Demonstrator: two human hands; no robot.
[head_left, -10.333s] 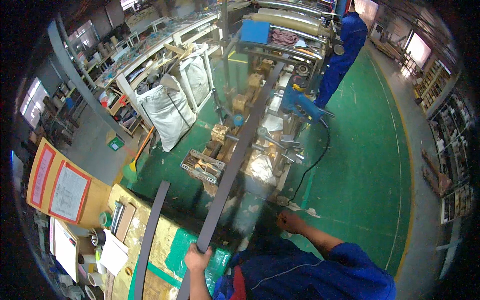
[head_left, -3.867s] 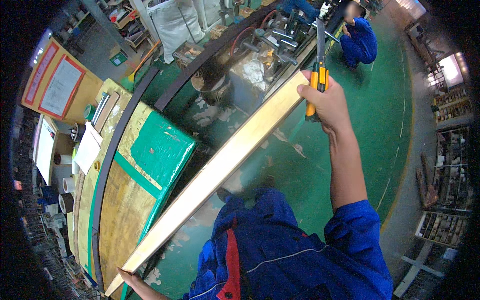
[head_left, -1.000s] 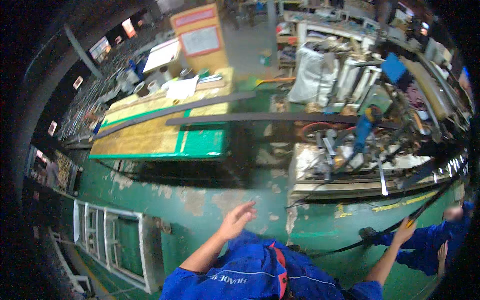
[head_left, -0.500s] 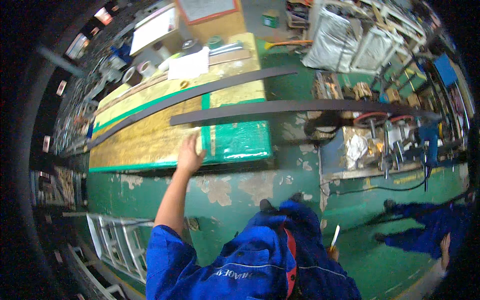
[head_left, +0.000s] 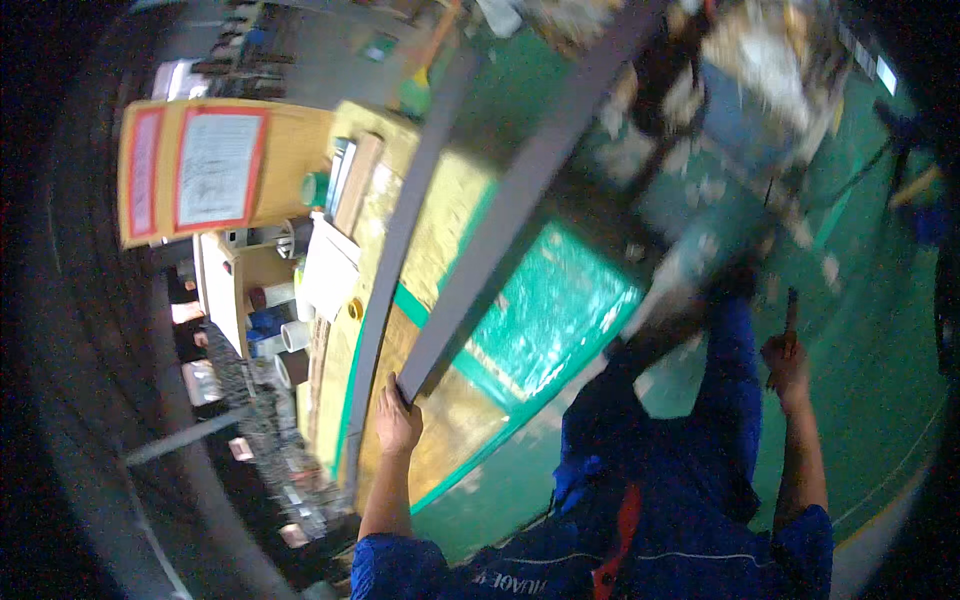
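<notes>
My left hand (head_left: 398, 425) has its fingers on the near end of a long flat dark grey bar (head_left: 495, 245), closed round its edge. This bar lies slantwise over the table and reaches past its end toward the far right. A second dark bar (head_left: 395, 255) lies to the left of it, apart from it. On the right, low beside my leg, my right hand (head_left: 787, 365) is closed round a slim stick-like tool (head_left: 792, 308); blur hides its exact kind. Under the bars is the table top (head_left: 470, 405), yellowish with green tape and a green film-wrapped end.
White paper (head_left: 330, 262), a roll of tape (head_left: 355, 308) and a green roll (head_left: 314, 189) are on the table's far side. Beyond stands a board with red-framed sheets (head_left: 220, 168). Blurred clutter (head_left: 760, 75) lies at the far right, near the bar's far end.
My view has swung round, so the table and bars now slant steeply. My left hand, open above the table before, has taken hold of the bar's near end. My right hand still holds the slim tool.
</notes>
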